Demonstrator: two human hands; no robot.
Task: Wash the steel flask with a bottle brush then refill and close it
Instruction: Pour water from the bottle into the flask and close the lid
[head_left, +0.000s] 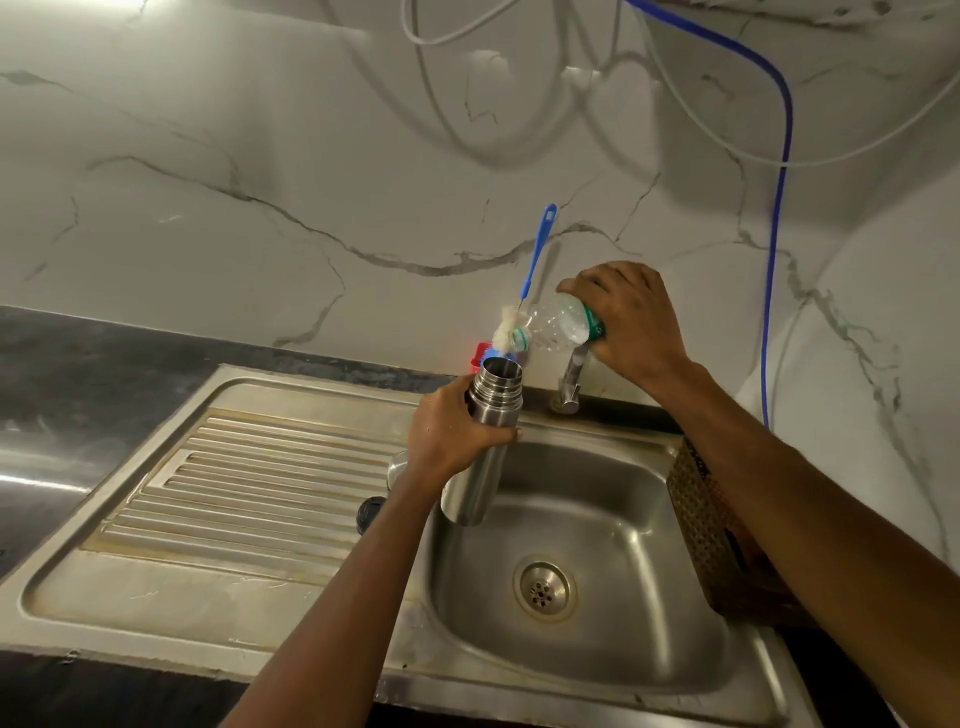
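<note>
Left hand (447, 431): fingers and thumb wrapped around the upper body of the steel flask (475, 488), just under its ribbed neck. I note the flask is uncapped, tilted a little, and held over the far-left edge of the sink basin (597, 499); its inside is dark and I cannot read any fill level. Right hand (631, 322): clamped over the base end of a clear plastic bottle (556, 325) with a green label, tipped so its mouth points down-left, just above the flask mouth. The bottle looks mostly drained, with droplets on its wall; no stream is clear enough to confirm. Just behind the flask, the bottle brush (540, 244) stands with its blue handle leaning toward the marble wall. A tap (571, 379) sits below the right hand. A dark cap (370, 512) lies on the drainboard (249, 467), left of the flask. A brown perforated basket (696, 519) is right of the basin.
</note>
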